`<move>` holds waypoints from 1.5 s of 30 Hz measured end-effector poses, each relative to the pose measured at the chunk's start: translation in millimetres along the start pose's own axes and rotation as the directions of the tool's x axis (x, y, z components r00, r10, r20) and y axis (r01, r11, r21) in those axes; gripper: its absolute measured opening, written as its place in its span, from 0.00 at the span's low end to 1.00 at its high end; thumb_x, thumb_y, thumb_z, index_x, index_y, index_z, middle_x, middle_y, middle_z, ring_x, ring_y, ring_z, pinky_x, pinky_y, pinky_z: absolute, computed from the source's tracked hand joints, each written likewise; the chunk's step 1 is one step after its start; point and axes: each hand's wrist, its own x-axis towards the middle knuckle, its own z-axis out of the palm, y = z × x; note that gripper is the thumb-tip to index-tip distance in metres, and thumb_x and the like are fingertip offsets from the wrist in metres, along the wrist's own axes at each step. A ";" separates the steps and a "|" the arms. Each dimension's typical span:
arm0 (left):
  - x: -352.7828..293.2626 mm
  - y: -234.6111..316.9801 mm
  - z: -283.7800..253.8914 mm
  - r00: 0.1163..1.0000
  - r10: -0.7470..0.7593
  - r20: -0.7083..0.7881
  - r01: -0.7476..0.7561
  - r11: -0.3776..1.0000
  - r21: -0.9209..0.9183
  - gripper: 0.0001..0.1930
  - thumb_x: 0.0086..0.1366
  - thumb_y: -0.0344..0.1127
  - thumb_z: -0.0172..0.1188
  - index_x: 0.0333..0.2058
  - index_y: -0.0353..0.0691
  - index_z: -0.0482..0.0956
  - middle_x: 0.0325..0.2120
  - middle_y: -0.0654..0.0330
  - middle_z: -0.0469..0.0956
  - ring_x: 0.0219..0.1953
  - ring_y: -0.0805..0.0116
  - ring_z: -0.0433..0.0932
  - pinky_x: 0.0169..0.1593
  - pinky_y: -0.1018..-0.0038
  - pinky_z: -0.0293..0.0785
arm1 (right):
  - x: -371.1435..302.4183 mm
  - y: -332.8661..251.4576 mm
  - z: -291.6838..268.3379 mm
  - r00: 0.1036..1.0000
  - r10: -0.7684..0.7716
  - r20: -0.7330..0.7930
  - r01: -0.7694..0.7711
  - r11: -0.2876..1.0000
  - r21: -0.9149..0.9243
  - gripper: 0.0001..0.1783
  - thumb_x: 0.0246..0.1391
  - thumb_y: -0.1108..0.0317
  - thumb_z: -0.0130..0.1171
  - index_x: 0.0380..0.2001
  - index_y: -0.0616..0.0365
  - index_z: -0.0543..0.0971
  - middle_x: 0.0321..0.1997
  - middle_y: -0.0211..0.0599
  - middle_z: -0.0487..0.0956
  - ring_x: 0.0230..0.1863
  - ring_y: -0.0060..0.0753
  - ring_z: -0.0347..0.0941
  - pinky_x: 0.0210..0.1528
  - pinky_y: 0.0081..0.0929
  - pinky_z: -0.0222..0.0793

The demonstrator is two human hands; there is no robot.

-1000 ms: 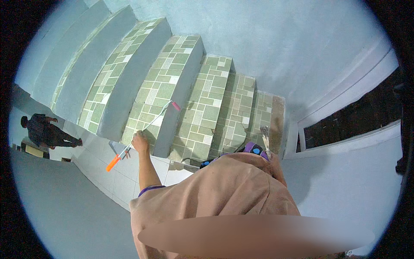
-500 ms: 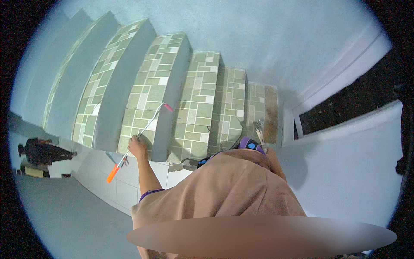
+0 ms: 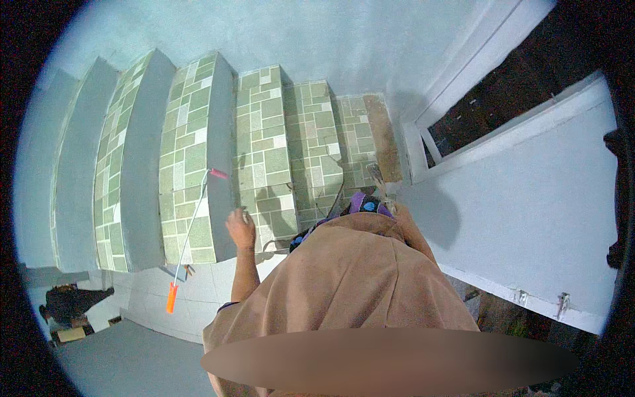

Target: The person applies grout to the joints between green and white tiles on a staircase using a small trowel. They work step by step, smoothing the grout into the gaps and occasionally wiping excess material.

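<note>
Carrying, I judge: my right hand grips paintbrush; left hand curled, contents unclear. Next move: mind roller.

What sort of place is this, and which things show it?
It looks like an indoor stairway, perhaps in a house: green-tiled steps climb along a pale blue wall. An orange-handled paint roller rests on one step, its handle sticking out past the edge.

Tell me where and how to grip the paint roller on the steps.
Probably best by its orange handle, with the left hand coming from the near side: the handle juts past the end of the step, while the thin rod leads away to the pink head.
</note>
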 end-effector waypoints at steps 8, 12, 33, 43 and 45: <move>-23.3 49.3 62.6 0.847 0.018 0.532 0.057 0.991 -0.123 0.13 0.60 0.40 0.58 0.42 0.42 0.77 0.36 0.50 0.78 0.42 0.50 0.77 0.46 0.56 0.71 | -2.6 21.6 -21.6 0.974 0.195 -0.114 -0.188 0.980 0.069 0.24 0.48 0.51 0.65 0.42 0.58 0.80 0.38 0.43 0.82 0.40 0.34 0.76 0.44 0.35 0.69; -41.0 33.2 116.9 0.728 0.001 0.686 0.106 0.988 -0.114 0.17 0.61 0.45 0.58 0.44 0.40 0.77 0.40 0.46 0.78 0.45 0.50 0.77 0.49 0.58 0.73 | 1.1 30.4 -40.2 0.971 0.203 -0.126 -0.195 0.978 0.072 0.22 0.50 0.52 0.64 0.42 0.58 0.80 0.38 0.43 0.82 0.40 0.34 0.76 0.44 0.35 0.70; -67.8 103.8 253.8 0.541 0.109 0.834 0.176 0.955 -0.240 0.24 0.60 0.54 0.51 0.35 0.37 0.82 0.30 0.46 0.82 0.35 0.50 0.81 0.41 0.59 0.74 | 37.2 81.7 -172.5 0.972 0.206 -0.114 -0.205 0.979 0.017 0.16 0.59 0.57 0.57 0.42 0.56 0.81 0.37 0.41 0.82 0.39 0.33 0.77 0.44 0.34 0.71; -41.9 152.7 249.7 0.430 -0.112 0.896 0.424 0.901 -0.091 0.22 0.59 0.51 0.53 0.39 0.38 0.82 0.36 0.44 0.81 0.42 0.48 0.79 0.49 0.58 0.72 | 50.9 128.0 -173.5 0.964 0.262 -0.040 -0.263 0.964 -0.021 0.17 0.57 0.54 0.58 0.42 0.54 0.81 0.38 0.41 0.82 0.41 0.34 0.78 0.44 0.34 0.72; -35.2 166.4 263.3 0.430 -0.142 0.892 0.443 0.894 -0.071 0.22 0.59 0.51 0.53 0.40 0.38 0.82 0.39 0.44 0.80 0.44 0.48 0.79 0.51 0.59 0.72 | 58.2 138.3 -167.4 0.961 0.277 -0.019 -0.277 0.960 -0.032 0.17 0.57 0.53 0.59 0.41 0.53 0.81 0.39 0.41 0.82 0.41 0.34 0.78 0.44 0.34 0.72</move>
